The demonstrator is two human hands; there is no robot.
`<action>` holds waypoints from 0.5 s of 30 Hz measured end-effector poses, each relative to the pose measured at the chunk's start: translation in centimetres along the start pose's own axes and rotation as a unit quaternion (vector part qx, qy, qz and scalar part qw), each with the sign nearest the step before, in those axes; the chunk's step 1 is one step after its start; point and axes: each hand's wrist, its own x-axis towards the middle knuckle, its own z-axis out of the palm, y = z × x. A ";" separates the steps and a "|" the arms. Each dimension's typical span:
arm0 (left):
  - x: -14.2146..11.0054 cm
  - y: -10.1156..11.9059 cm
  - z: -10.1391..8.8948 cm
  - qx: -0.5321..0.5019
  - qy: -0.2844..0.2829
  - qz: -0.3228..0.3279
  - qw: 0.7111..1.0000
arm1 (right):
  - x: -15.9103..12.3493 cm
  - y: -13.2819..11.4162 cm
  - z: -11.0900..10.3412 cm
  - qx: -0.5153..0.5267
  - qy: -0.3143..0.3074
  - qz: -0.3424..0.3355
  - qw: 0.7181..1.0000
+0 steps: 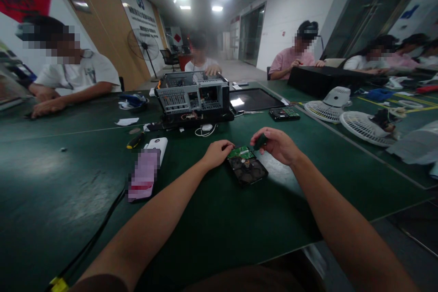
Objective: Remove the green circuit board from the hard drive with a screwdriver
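Observation:
A hard drive [247,169] lies on the green table in front of me, its green circuit board facing up at the far end. My left hand [218,153] grips its far left edge, thumb and fingers closed on the corner. Above the right side of the drive, my right hand [275,143] is closed around the dark handle of a screwdriver [260,142]. The screwdriver points down toward the circuit board; whether its tip touches the board, I cannot tell.
An opened computer case [193,96] stands ahead, with a person behind it. A second hard drive [284,114] lies to its right, near fan parts [328,105]. On the left are a purple phone [145,171] and a yellow-black screwdriver [136,140]. Other people sit around the table.

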 end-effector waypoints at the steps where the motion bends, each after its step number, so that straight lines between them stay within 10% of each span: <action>1: 0.0 0.0 0.0 0.000 -0.001 0.001 1.000 | 0.0 0.0 0.1 0.006 -0.004 0.003 1.000; 15: -0.1 0.2 -0.1 0.002 0.003 0.002 1.000 | 0.0 0.1 -0.2 -0.011 0.007 -0.008 1.000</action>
